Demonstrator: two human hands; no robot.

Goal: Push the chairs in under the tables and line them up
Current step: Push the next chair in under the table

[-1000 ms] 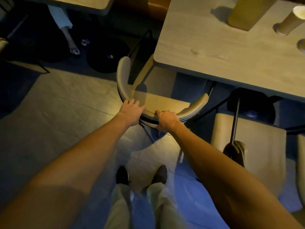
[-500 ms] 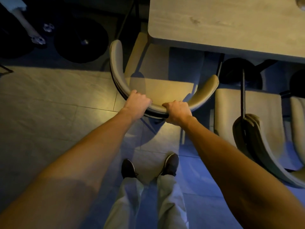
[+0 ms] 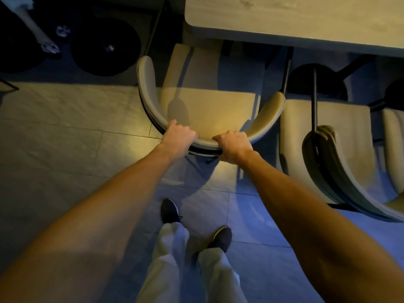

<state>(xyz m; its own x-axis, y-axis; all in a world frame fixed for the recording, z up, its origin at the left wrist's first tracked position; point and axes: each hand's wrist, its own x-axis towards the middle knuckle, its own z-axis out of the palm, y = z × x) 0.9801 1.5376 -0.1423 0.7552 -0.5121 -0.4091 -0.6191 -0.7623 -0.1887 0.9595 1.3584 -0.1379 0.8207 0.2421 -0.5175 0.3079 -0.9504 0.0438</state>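
A beige chair (image 3: 207,106) with a curved backrest stands in front of me, its seat front just under the edge of the light wooden table (image 3: 295,20). My left hand (image 3: 178,138) grips the top of the backrest left of its middle. My right hand (image 3: 235,146) grips the same rim a little to the right. A second beige chair (image 3: 328,154) stands to the right, beside the first, its curved back nearer to me and turned at an angle.
A round black table base (image 3: 107,47) sits on the floor at the upper left, with another person's feet (image 3: 49,48) near it. Another dark base (image 3: 319,84) lies under the table. My own shoes (image 3: 170,212) stand on the tiled floor below.
The view has tilted down and the table has slid toward the top edge. The chair now sits straighter to the table. Both hands keep their grip on the backrest.
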